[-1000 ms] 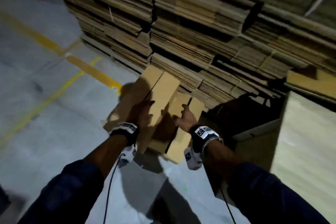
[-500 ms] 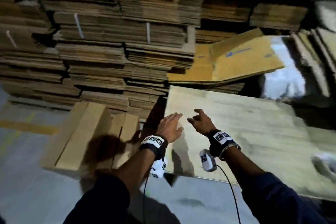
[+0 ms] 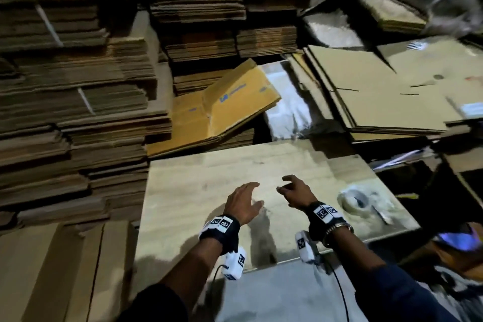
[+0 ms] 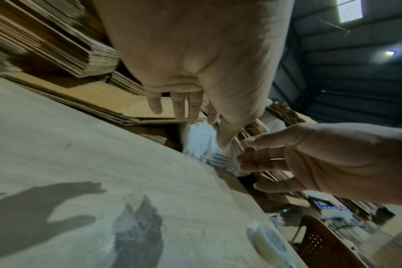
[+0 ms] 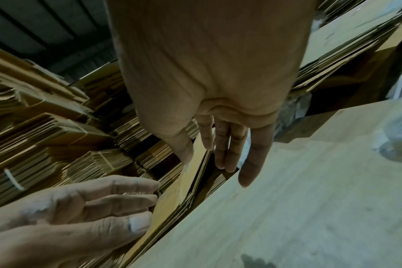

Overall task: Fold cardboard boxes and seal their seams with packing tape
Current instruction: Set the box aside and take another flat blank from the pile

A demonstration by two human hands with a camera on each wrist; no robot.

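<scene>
The roll of packing tape (image 3: 353, 200) lies flat on the right part of the pale wooden tabletop (image 3: 198, 191), near its right edge and well apart from both hands; it also shows at the lower right of the left wrist view (image 4: 267, 241) and, blurred, at the right edge of the right wrist view (image 5: 399, 137). A thin pale object lies just beside it on the near side, too blurred to tell what it is. A flattened yellow cardboard box (image 3: 222, 104) with blue print lies tilted on a low stack just beyond the far edge of the tabletop, one panel raised. The left hand (image 3: 241, 202) hovers above the middle of the tabletop with an open grip, fingers straight and spread, holding nothing; its shadow falls on the wood beneath. The right hand (image 3: 294, 192) hovers just beside it, nearer the tape, its grip also open and empty, fingers loosely bent in the head view and extended in the right wrist view (image 5: 218, 101). The two hands are close but apart. Tall stacks of flattened brown cardboard (image 3: 78, 86) rise along the left and behind the tabletop, some bundles bound with white straps. More large flat sheets (image 3: 379, 91) lie to the right rear. Grey concrete floor (image 3: 282, 293) shows below the near edge of the tabletop.
</scene>
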